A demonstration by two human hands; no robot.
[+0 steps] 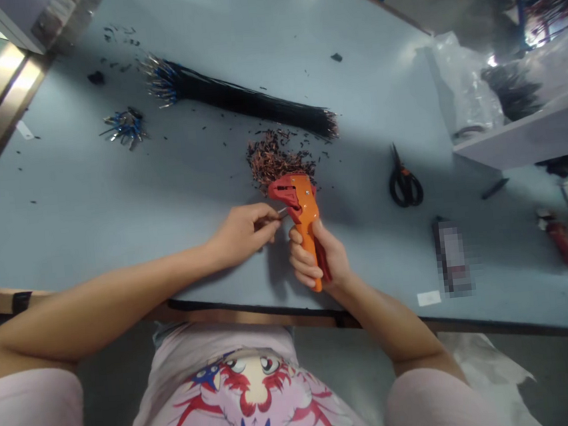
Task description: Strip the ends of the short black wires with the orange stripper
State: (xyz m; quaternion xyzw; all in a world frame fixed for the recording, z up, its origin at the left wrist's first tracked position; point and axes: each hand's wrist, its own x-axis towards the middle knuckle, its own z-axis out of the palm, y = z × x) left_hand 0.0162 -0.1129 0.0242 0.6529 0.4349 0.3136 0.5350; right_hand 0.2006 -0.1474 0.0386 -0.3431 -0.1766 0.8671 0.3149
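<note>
My right hand [318, 256] is wrapped round the handle of an orange and red wire stripper [305, 204], held upright over the blue-grey table. Beside the tool's red jaw, my left hand [248, 233] pinches a small thin piece [282, 212], whose tip is at the jaw; most of it is hidden by the fingers. Just beyond the tool's head lies a heap of copper and black wire scraps [273, 157]. A long bundle of black wires [248, 102] stretches across the table behind the heap.
Blue-ended pieces [126, 128] lie in a small pile at the left. On the right are black scissors [404, 184], a blurred-out dark object [452, 254], a white label [429, 298] and red-handled pliers [564, 246]. Plastic bags [467, 88] stand at the back right.
</note>
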